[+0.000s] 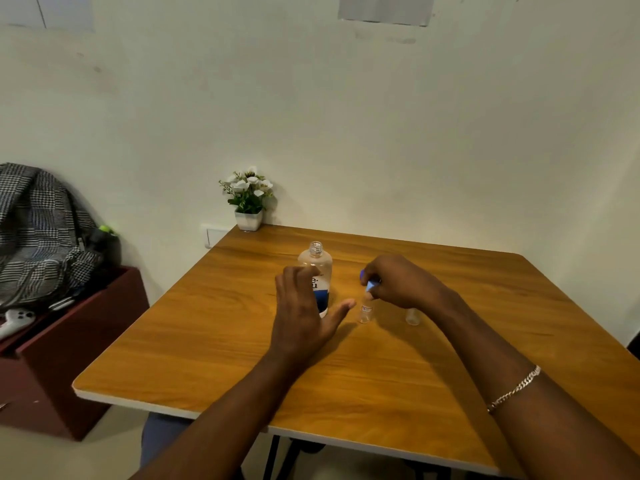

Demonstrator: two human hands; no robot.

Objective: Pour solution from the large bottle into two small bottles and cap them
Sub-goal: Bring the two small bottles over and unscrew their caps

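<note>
The large clear bottle, uncapped and with a blue-and-white label, stands upright on the wooden table. My left hand hovers open in front of it, fingers spread, partly hiding the label. Two small clear bottles stand to the right: one with a small label, another partly hidden behind my right wrist. My right hand is closed on a blue cap just above the mouth of the labelled small bottle. A second bit of blue shows at the fingers.
A white pot of white flowers stands at the table's far left corner by the wall. Left of the table a dark red cabinet carries a checked backpack and a white game controller.
</note>
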